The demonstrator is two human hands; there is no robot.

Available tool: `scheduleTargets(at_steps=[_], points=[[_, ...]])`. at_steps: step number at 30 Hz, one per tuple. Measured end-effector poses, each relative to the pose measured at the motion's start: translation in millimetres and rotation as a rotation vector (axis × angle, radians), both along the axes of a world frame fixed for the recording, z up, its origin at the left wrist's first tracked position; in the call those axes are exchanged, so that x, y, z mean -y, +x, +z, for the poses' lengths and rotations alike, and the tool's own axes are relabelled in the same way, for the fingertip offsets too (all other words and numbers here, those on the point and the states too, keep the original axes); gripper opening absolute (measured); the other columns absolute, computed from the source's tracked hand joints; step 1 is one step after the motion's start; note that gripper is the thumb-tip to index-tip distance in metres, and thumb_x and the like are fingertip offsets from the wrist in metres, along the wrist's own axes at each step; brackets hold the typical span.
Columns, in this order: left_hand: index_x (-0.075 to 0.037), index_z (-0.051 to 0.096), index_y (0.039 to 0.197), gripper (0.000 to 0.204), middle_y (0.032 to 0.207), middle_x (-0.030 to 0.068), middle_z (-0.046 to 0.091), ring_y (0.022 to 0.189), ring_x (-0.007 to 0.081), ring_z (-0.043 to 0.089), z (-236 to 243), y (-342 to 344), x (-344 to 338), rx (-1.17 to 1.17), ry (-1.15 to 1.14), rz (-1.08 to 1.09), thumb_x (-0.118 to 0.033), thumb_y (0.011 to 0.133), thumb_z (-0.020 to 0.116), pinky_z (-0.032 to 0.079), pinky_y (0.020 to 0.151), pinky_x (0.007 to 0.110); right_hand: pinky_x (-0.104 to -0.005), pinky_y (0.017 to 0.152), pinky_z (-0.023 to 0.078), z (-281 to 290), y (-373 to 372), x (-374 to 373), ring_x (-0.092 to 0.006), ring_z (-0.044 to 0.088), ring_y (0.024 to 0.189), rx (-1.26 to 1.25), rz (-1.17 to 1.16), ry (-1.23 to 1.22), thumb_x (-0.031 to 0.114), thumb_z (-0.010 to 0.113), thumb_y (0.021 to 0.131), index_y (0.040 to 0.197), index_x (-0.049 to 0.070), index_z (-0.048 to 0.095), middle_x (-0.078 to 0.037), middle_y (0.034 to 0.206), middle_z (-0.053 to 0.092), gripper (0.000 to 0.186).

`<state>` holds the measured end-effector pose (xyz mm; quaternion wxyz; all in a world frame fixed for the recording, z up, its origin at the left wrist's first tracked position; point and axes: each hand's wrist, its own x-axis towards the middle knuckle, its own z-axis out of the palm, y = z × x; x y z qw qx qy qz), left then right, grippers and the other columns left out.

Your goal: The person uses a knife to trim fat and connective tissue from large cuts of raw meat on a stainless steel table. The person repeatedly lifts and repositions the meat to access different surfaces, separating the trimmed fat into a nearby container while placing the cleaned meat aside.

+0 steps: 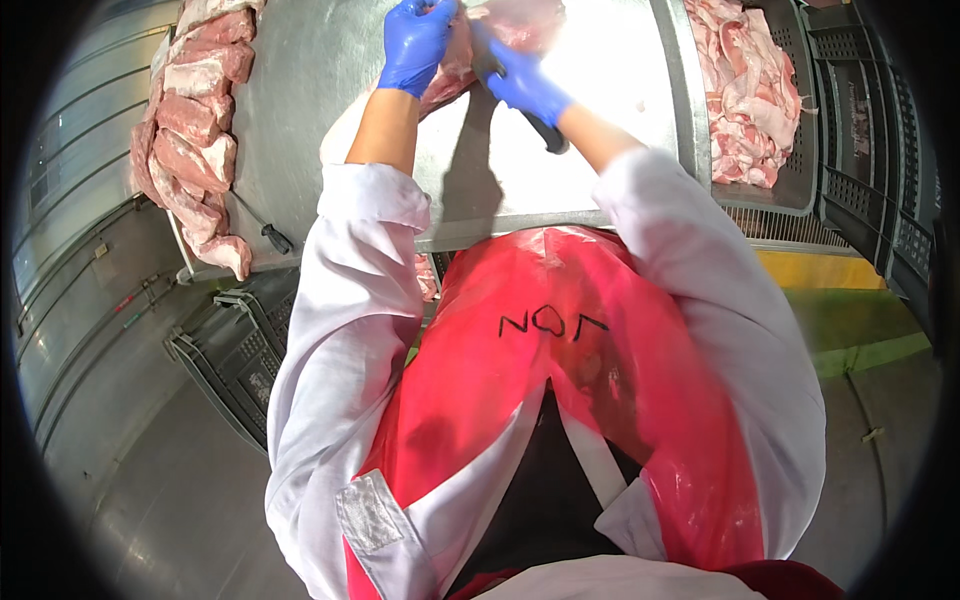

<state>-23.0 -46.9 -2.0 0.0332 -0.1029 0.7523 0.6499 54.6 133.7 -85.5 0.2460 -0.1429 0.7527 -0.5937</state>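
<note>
Item: meat (500, 40), lying at the far edge of the steel table (300, 120).
Left hand (415, 45): we are gripping the cut, fingers curled over it.
Right hand (525, 82): we are closing it round a knife (545, 130), dark handle end showing behind the wrist.
Advice: we are likely trimming; keep the blade angled away from the left fingers.
Nearby: slabs (195, 140) left, trimmings (745, 90) in a crate (800, 215) right.

Blue gloved left hand (415, 45), blue right hand (525, 82), pink meat (500, 30), red apron (560, 400), seemingly black knife handle (548, 135)
</note>
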Motion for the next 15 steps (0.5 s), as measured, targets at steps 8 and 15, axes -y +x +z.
scheduleTargets(at_steps=[8,15], points=[[0.001,0.069,0.1,0.02,0.09,0.0086,0.069,0.079,0.0115,0.063,9.5,20.0,143.5,0.188,-0.283,-0.029,-0.015,0.088,0.07,0.049,0.069,0.024,-0.0397,0.074,0.057,16.2,118.4,-79.8,-0.0295,0.069,0.073,-0.084,0.107,0.044,0.023,0.053,0.095,0.16,0.03,0.022,-0.017,0.096,0.068,0.072],[-0.003,0.053,0.112,0.037,0.108,0.0207,0.065,0.101,0.0409,0.063,11.1,55.3,50.2,-0.386,-1.335,-0.532,-0.016,0.079,0.065,0.051,0.082,0.052,-0.0311,0.065,0.055,40.2,-4.7,-36.3,-0.0146,0.06,0.065,0.093,-0.171,-0.099,0.022,0.056,0.093,0.16,0.028,0.025,-0.01,0.083,0.063,0.074]])
